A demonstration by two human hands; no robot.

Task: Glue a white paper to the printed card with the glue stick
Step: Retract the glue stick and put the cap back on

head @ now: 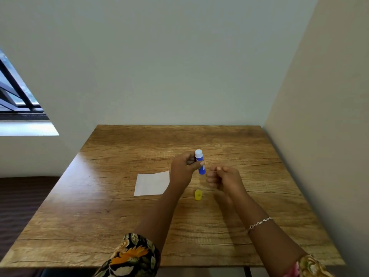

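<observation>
The glue stick (200,161) is a blue tube, uncapped, with white glue showing at its top end; it is held near upright above the wooden table, tilted slightly. Its yellow cap (198,195) sits on the table nearer the person, below the tube. A white paper (152,183), roughly square, lies flat on the table to the left of the cap

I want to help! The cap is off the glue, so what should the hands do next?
Probably bring the glue stick, held upright in the left hand, down to the white paper and rub glue on. The yellow cap already lies on the table, and the paper looks bare.
</observation>
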